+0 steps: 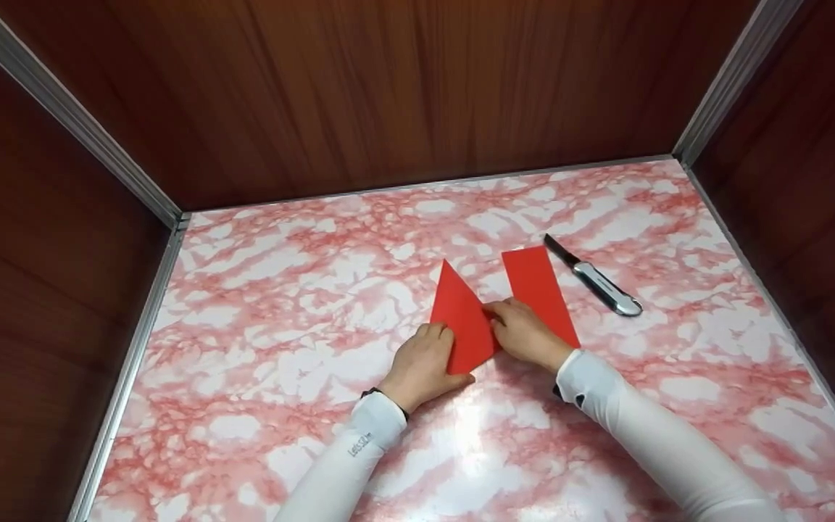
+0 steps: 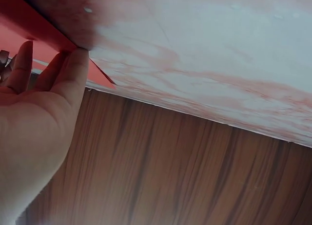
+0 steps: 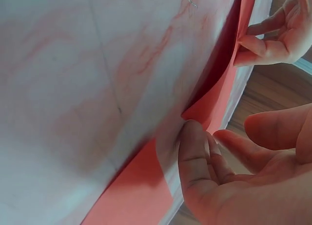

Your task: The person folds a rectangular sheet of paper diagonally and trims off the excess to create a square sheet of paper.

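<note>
A folded sheet of red paper (image 1: 467,326) lies on the table, its pointed tip facing away from me and a flap lifted a little along one side. My left hand (image 1: 421,366) holds it at the left edge, with the thumb along the near corner. In the left wrist view that hand's fingertips (image 2: 78,57) meet the paper's edge. On the other side, my right hand (image 1: 525,332) holds the flap's edge with bent fingers; in the right wrist view a fingertip (image 3: 192,130) sits right at the flap's corner. Its forearm side overlaps a separate red paper strip (image 1: 539,283).
To the right of the strip lies a utility knife (image 1: 606,288) with a silver handle and dark blade end. The table (image 1: 280,290) has a red and white marbled top. Dark wood panels (image 1: 388,94) with metal edging stand at the back, left and right.
</note>
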### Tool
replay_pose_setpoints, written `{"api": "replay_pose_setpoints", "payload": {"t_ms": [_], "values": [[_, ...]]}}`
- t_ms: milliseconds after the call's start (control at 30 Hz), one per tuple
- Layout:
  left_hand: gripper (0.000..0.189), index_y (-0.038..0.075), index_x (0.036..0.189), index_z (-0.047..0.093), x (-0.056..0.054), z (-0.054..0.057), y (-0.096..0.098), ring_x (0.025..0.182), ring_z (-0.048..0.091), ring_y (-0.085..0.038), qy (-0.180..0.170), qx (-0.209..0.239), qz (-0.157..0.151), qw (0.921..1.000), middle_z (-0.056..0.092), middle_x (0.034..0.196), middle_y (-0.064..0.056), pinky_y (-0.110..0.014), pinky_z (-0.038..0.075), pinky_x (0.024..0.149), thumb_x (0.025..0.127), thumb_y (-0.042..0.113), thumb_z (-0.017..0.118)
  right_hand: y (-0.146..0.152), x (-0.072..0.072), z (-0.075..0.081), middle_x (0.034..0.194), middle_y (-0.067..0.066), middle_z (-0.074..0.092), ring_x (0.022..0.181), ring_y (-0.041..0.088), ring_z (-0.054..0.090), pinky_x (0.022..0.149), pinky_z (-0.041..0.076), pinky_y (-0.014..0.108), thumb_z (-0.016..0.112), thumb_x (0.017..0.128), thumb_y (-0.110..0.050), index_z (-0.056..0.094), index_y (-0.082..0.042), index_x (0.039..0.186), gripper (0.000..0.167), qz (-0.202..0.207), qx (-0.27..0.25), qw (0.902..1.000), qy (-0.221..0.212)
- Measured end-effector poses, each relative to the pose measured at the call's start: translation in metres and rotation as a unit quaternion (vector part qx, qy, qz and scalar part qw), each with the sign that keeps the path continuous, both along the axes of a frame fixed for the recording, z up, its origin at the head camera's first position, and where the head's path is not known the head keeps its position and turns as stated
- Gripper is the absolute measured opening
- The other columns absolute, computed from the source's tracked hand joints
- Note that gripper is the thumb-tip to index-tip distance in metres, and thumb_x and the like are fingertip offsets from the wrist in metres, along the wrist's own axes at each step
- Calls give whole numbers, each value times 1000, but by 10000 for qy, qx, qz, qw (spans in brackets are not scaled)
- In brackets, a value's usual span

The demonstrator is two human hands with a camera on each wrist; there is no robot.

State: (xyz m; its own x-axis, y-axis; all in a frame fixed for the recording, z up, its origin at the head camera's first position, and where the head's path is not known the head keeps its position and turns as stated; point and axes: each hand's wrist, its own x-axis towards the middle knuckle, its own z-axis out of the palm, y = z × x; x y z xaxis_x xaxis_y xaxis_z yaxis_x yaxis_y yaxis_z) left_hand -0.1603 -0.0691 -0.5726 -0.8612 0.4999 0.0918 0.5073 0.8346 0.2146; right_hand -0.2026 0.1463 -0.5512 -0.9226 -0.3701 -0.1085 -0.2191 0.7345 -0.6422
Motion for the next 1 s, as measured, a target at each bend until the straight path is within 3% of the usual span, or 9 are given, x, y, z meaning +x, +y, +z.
{"api": "replay_pose_setpoints", "payload": {"t_ms": [167,333,600,767,933,1000], "values": [[61,3,120,62,0,-1,1,109,58,-27,135,-35,75,9999,62,116,-10,-39,53,89,85,51,77,0,0,-1,130,23,59,123,39,54,106,43,52,50,104,-8,56,5,141,40,44,-25,9999,86],[70,3,119,62,2,-2,8,106,57,-27,66,76,306,9995,61,111,-9,-39,52,90,83,62,75,0,0,-1,132,23,59,124,39,53,107,42,52,50,104,-7,57,5,141,40,33,-19,10000,48],[61,3,107,62,4,-9,21,94,58,-29,934,-259,510,9940,59,100,-11,-38,52,79,87,60,71,0,0,1,130,24,61,124,39,54,107,41,53,50,103,-4,58,7,138,38,63,-106,9998,136],[56,3,107,62,4,-6,18,94,58,-29,766,-193,457,9958,61,101,-11,-39,52,81,91,56,69,3,-1,1,131,24,61,124,39,55,106,43,52,49,103,-5,59,6,138,38,-11,-281,9996,60],[31,6,98,66,3,-4,14,91,61,-29,802,89,272,9964,63,96,-9,-39,53,79,97,37,66,5,-1,1,136,22,59,127,38,54,109,41,52,49,108,-19,57,3,139,40,-388,-719,9965,-195],[22,8,94,67,3,-4,13,89,63,-28,862,224,244,9957,64,93,-7,-38,54,77,97,29,64,6,-1,2,130,20,62,120,36,58,104,45,50,48,109,-30,59,1,136,43,-637,-1016,9916,-480]]}}
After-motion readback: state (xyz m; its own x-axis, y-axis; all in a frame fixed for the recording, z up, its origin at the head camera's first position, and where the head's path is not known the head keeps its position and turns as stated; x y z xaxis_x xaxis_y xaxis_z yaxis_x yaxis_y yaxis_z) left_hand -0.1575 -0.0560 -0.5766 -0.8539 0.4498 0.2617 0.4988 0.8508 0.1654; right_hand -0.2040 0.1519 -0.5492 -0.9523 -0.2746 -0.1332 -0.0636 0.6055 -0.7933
